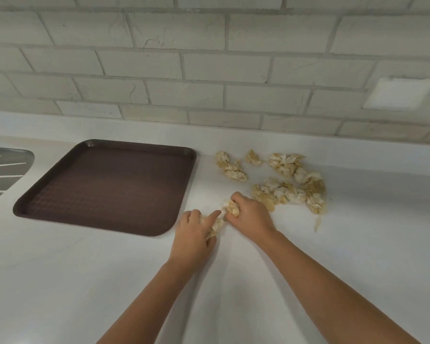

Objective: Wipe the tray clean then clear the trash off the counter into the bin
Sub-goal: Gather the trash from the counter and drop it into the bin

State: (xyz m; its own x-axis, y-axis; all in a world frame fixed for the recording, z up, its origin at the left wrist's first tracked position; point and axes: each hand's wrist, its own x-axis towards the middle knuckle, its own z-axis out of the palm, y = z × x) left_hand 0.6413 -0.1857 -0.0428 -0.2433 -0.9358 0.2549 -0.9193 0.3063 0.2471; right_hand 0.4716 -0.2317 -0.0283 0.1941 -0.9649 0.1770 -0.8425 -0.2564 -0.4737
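A dark brown tray (104, 184) lies flat on the white counter (60, 269), its surface bare. To its right lie several crumpled, stained paper wads (286, 180). My left hand (191, 234) grips one crumpled wad (217, 225) just off the tray's front right corner. My right hand (251, 214) grips another wad (231, 207) right beside it, the two hands almost touching. No bin is in view.
A steel sink drainboard (3, 167) shows at the left edge. A tiled wall (209, 65) backs the counter, with a white outlet plate (400, 93) at the right.
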